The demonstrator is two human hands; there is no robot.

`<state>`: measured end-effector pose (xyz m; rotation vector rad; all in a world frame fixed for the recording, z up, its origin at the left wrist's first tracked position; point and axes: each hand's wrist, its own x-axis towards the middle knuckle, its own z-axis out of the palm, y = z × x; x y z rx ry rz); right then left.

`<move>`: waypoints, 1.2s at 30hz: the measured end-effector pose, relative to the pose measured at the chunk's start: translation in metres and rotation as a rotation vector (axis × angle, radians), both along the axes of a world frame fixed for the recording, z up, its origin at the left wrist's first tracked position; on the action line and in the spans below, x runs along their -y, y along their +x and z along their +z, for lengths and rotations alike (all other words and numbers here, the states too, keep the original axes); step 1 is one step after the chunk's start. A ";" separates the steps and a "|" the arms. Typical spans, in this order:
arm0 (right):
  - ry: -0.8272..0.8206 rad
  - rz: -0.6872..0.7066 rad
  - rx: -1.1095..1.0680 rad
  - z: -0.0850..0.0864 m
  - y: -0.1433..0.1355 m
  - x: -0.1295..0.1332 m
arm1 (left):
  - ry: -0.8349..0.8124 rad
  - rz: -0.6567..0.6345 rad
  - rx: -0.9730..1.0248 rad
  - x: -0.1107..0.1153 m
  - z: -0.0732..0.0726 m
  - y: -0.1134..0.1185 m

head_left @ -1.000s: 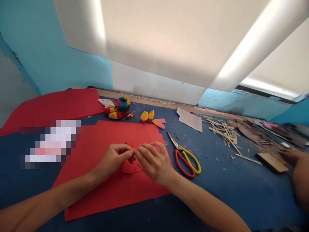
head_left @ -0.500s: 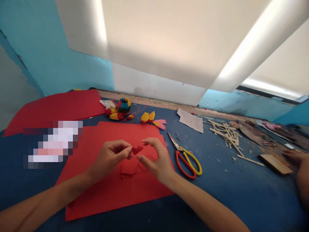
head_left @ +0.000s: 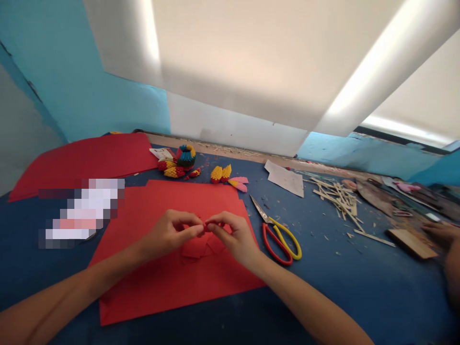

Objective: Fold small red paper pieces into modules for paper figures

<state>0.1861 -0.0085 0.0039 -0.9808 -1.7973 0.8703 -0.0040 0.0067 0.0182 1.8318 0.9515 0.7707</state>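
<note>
Between my two hands is a small piece of folded red paper (head_left: 206, 226), mostly hidden by the fingertips. My left hand (head_left: 179, 230) pinches it from one side, thumb against the fingers. From the other side my right hand (head_left: 233, 237) pinches it too. Below them, small cut red paper pieces (head_left: 194, 250) lie loosely overlapped on a large red sheet (head_left: 151, 292). Scissors (head_left: 275, 232) with one red and one yellow handle rest just right of the sheet, blades slightly apart and pointing away.
Behind the sheet stand folded-paper pieces (head_left: 174, 170) in red, yellow and blue. More red sheets (head_left: 82, 158) lie at the back left. White paper (head_left: 285, 179), thin pale sticks (head_left: 338, 196) and a wooden block (head_left: 411, 243) are to the right, near another person's hand (head_left: 440, 233).
My right hand has moved in and its fingers have closed on the red paper, which my left hand was holding alone. The fingertips of both hands now meet at it.
</note>
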 end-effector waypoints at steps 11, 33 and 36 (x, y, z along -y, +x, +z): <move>-0.089 -0.034 -0.032 -0.002 0.002 -0.001 | -0.091 -0.042 -0.077 -0.004 -0.001 0.000; -0.122 -0.017 0.104 -0.002 -0.002 0.000 | 0.013 -0.055 -0.205 -0.001 -0.002 0.001; -0.104 -0.009 0.152 -0.001 -0.001 0.000 | -0.043 -0.114 -0.187 -0.003 -0.002 0.000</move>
